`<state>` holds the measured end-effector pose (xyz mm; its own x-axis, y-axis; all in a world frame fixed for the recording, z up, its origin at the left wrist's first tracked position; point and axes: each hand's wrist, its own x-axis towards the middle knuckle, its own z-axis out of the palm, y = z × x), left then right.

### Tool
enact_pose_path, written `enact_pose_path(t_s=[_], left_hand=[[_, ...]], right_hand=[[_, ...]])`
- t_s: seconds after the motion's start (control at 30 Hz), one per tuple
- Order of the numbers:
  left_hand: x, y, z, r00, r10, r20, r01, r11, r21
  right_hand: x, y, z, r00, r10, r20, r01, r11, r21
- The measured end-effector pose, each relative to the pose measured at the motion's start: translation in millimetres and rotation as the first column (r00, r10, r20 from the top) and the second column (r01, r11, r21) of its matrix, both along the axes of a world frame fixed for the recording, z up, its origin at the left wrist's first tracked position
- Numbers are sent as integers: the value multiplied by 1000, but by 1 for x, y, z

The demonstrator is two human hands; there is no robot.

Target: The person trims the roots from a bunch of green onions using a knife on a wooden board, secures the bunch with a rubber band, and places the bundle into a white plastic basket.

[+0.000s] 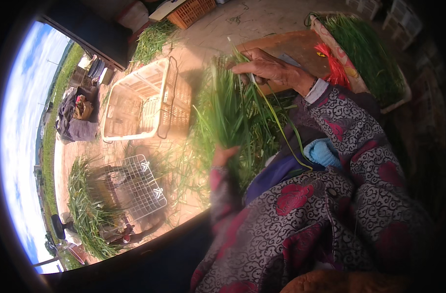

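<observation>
My left hand, blurred, is closed around the lower part of an upright bunch of long green leaves that look like garlic chives. Above and to the right, my right hand pinches a few loose leaves between thumb and fingers. From it a long yellowish leaf trails down towards my lap. More loose greens lie in a heap beneath both hands. Behind the right hand lies a brown board with a grey flat piece on it, partly hidden by the hand.
Left of the bunch stands a pale plastic crate with wire handles. A wire rack stands near a pile of greens. Red ties lie beside a tray of greens. An orange crate sits at the back.
</observation>
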<state>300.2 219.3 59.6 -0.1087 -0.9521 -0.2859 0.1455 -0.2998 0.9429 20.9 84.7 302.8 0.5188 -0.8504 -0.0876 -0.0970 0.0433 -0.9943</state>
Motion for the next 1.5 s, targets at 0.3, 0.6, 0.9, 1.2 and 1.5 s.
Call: enact_pose_path(t_s=[0.3,0.6,0.9,1.2,1.5], left_hand=[[-45,4,68,997,-7,-72,5,1000,-25],[-34,-7,38,993,-115,5,115,982,-151],[-39,-6,39,988,48,148,-31,993,-112],[-54,-4,56,977,2,214,27,990,-136],[-59,3,77,992,-68,107,71,997,-26]], right_hand=[[16,-12,-59,970,96,-223,-113,991,-66],[-82,-17,-29,729,-168,664,-23,963,269],[-74,-3,-13,911,21,411,-41,998,39],[-6,3,-69,697,-268,-665,-456,551,-699],[-33,-6,-89,731,-201,-652,-416,626,-659]])
